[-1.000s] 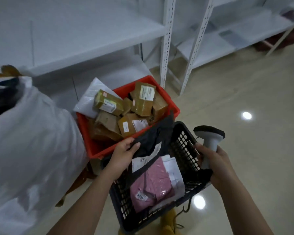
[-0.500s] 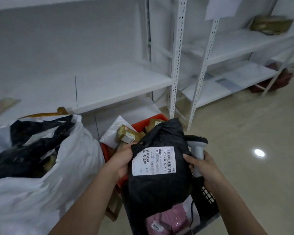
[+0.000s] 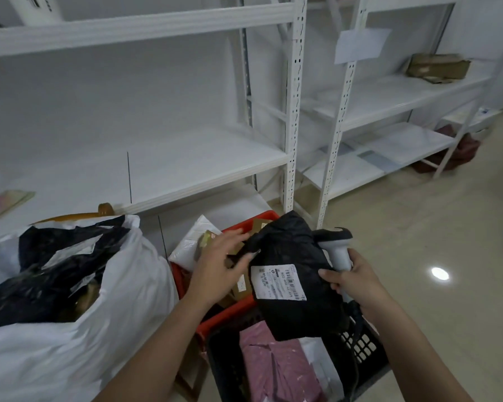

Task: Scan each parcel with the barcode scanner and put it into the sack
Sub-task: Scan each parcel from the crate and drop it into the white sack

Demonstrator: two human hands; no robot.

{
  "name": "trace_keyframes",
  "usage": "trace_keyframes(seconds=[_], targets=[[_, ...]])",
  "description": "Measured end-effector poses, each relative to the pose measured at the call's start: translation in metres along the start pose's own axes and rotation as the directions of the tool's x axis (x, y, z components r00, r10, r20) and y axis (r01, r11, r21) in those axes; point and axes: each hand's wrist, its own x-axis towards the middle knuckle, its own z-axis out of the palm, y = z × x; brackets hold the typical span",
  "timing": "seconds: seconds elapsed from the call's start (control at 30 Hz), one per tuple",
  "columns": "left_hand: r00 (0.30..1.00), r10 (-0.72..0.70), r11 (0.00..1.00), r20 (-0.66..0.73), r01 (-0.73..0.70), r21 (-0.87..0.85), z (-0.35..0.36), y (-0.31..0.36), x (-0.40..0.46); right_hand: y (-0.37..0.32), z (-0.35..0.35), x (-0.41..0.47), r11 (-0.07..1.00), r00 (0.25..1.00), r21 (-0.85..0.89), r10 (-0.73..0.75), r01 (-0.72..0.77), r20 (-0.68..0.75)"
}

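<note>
Black parcel: a soft black mailer bag with a white shipping label facing up, held in the air over the black basket and the near edge of the red crate.
Right hand: curled round the grey handle of the barcode scanner, with the fingertips also pressing the right edge of the black parcel, so scanner and parcel are held together.
Scanner: upright, its head just beside the upper right of the parcel.
Left hand: fingers spread and nearly straight; it lies at the parcel's left corner, but motion blur hides whether it touches.
Sack: a large white bag at the left, mouth open, with dark parcels inside; it stands just beside the red crate, well left of the held parcel.
Red crate: holds brown cartons and a white mailer.
Black basket: holds a pink parcel under the held one.
Shelving: white metal racks behind, with a brown carton on a far shelf.
</note>
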Motion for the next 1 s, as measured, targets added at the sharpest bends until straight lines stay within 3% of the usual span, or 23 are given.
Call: trace_keyframes(seconds=[0.07,0.2,0.33,0.53,0.63,0.77,0.87,0.93,1.0], targets=[[0.968,-0.021,0.999,0.250,0.012,0.038,0.008,0.008,0.006,-0.008,-0.001,-0.002,0.999,0.998,-0.043,-0.005,0.007,0.063],[0.793,-0.206,0.898,0.574,0.386,-0.211,0.021,0.014,0.006,-0.023,-0.001,-0.005,0.998,0.993,-0.031,-0.048,0.052,0.111],[0.723,-0.255,0.846,0.642,0.488,-0.213,0.026,0.018,0.001,-0.032,-0.007,-0.002,0.997,0.996,0.003,-0.082,0.082,0.034],[0.582,-0.288,0.669,0.760,0.690,-0.275,0.031,0.024,-0.002,-0.034,-0.017,0.007,0.994,0.994,-0.020,-0.105,0.106,0.038],[0.627,-0.362,0.672,0.690,0.689,-0.273,0.035,0.025,-0.002,-0.034,-0.018,0.016,0.986,0.994,-0.121,-0.113,0.112,0.001],[0.733,-0.565,0.655,0.378,0.678,-0.334,0.034,0.010,-0.003,-0.035,-0.014,0.017,0.995,0.996,-0.075,-0.072,0.068,-0.061],[0.669,-0.724,0.521,0.170,0.691,-0.501,0.033,-0.003,-0.006,-0.042,-0.007,0.009,0.989,0.996,0.122,0.084,-0.085,0.018],[0.595,-0.794,0.412,0.126,0.678,-0.609,0.033,-0.010,-0.007,-0.049,-0.001,-0.001,0.960,0.974,0.197,0.168,-0.197,0.154],[0.535,-0.835,0.318,0.127,0.658,-0.682,0.033,-0.015,-0.007,-0.058,0.006,-0.011,0.952,0.953,0.221,0.152,-0.213,0.263]])
